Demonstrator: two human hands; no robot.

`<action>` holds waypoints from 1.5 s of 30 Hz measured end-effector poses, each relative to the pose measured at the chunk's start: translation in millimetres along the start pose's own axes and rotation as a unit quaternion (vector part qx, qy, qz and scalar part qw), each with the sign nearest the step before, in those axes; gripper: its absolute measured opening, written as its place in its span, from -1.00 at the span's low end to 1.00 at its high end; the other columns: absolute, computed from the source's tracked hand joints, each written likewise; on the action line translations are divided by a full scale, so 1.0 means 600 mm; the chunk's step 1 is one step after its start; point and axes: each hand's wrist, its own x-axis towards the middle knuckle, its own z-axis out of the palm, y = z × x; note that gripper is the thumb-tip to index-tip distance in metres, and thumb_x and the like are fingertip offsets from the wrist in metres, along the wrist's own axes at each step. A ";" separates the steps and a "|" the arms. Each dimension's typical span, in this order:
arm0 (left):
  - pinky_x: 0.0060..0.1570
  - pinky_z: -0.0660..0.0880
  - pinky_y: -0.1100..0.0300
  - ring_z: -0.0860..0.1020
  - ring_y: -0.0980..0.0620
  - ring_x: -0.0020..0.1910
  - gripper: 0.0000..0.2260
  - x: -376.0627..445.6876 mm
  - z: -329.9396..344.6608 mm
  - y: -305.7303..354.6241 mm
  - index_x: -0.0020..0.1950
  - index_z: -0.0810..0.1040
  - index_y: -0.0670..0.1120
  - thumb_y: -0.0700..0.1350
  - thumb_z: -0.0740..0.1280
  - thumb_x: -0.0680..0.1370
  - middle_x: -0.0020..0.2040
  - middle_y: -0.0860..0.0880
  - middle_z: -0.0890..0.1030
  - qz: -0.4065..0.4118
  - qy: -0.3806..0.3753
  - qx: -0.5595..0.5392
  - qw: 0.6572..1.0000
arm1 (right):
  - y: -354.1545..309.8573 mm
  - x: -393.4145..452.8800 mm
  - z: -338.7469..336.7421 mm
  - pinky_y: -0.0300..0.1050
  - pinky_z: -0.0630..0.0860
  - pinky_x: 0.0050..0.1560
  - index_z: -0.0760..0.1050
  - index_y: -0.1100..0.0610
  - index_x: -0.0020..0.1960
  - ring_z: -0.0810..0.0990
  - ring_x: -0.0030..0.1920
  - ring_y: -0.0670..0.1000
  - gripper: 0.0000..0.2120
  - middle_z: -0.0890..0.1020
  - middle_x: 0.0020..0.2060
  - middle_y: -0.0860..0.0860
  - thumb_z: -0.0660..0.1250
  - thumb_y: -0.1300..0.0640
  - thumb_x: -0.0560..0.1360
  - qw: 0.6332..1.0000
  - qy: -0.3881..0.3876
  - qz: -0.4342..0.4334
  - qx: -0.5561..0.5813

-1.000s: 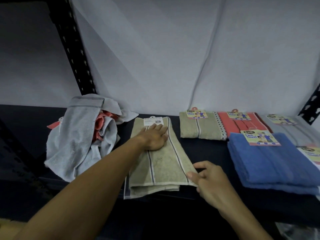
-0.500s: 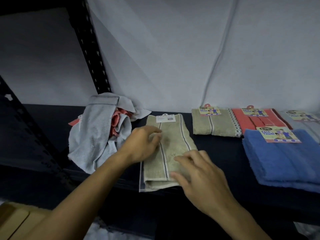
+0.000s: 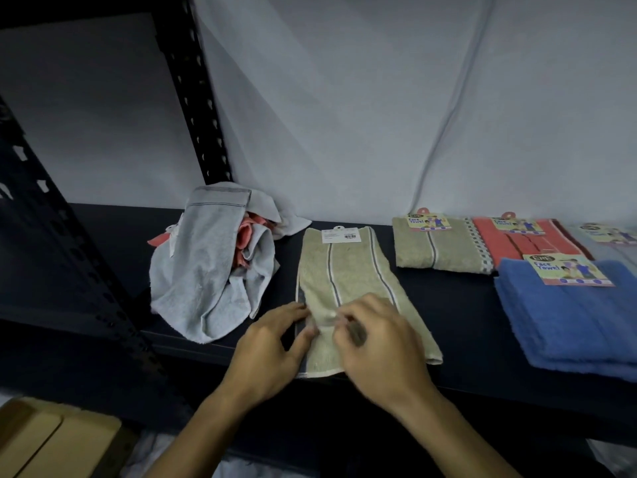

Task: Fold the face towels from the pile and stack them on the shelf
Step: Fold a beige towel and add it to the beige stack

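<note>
Dim light, pale grey wall (image 3: 344, 115), black perforated rack upright (image 3: 196, 98), possibly cardboard box (image 3: 51, 439) below

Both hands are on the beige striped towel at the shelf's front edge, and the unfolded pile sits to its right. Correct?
Not quite. The head view shows the pile to the left of the beige striped towel. Both hands, left and right, are on it.
</note>
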 end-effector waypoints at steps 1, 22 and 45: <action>0.33 0.37 0.27 0.40 0.30 0.36 -0.59 0.000 0.001 0.003 0.36 0.54 0.08 0.21 0.27 0.56 0.36 0.24 0.47 -0.007 -0.005 0.026 1.000 | 0.004 0.010 -0.008 -0.13 0.49 -0.25 0.56 0.00 -0.16 0.53 -0.20 -0.09 -0.86 0.57 -0.24 -0.15 0.25 0.02 0.48 0.998 0.023 0.038 0.040; 0.37 -0.13 0.49 0.09 0.42 0.41 -0.35 -0.003 0.011 0.016 0.50 0.39 0.05 0.32 -0.08 0.54 0.49 0.17 0.35 -0.011 -0.012 0.111 0.994 | 0.182 0.055 -0.100 -0.03 0.40 -0.10 0.55 0.25 -0.05 0.55 -0.02 0.26 -0.86 0.63 -0.04 0.24 0.26 0.20 0.53 0.932 0.011 0.347 -0.102; 0.03 0.39 0.52 0.54 0.27 0.15 -0.74 0.008 -0.017 0.028 0.30 0.57 0.01 -0.02 0.27 0.64 0.15 0.14 0.62 -0.136 0.036 -0.087 0.986 | 0.088 0.120 -0.073 -0.17 0.49 -0.09 0.59 0.18 -0.11 0.60 -0.17 0.08 -0.89 0.64 -0.24 0.06 0.33 0.18 0.55 0.979 0.038 0.159 0.122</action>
